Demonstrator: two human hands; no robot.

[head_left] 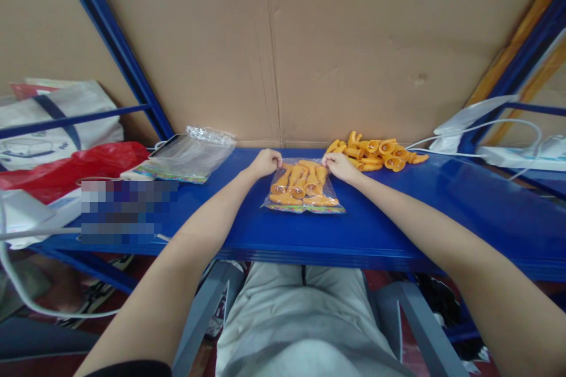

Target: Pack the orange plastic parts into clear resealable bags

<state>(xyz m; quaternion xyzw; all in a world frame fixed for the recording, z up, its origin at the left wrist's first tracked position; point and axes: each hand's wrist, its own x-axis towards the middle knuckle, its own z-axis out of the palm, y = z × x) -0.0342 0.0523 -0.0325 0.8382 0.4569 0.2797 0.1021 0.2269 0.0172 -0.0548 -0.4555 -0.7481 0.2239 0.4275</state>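
From my remote seat, far left: a white bag (53,121) and a red plastic bag (66,171) are piled at the end of the blue shelf (398,230), with a white cable (17,283) looping down below them. Next along, a stack of empty clear bags (188,156) lies flat on the shelf, well apart from my hands.

At centre, my left hand (265,163) is closed in a pinch on the top left corner of a clear packet (303,187) filled with orange plastic pieces. The packet lies flat on the shelf directly before me, its printed bottom edge toward me. My right hand (338,165) pinches the packet's top right corner in the same way, fingers curled shut on the film.

Just beyond my right hand, a loose heap of orange pieces (378,153) rests on the shelf against the cardboard backing (309,41). Far right, white cables (477,129) run to a white power strip (517,156) at the shelf's end.
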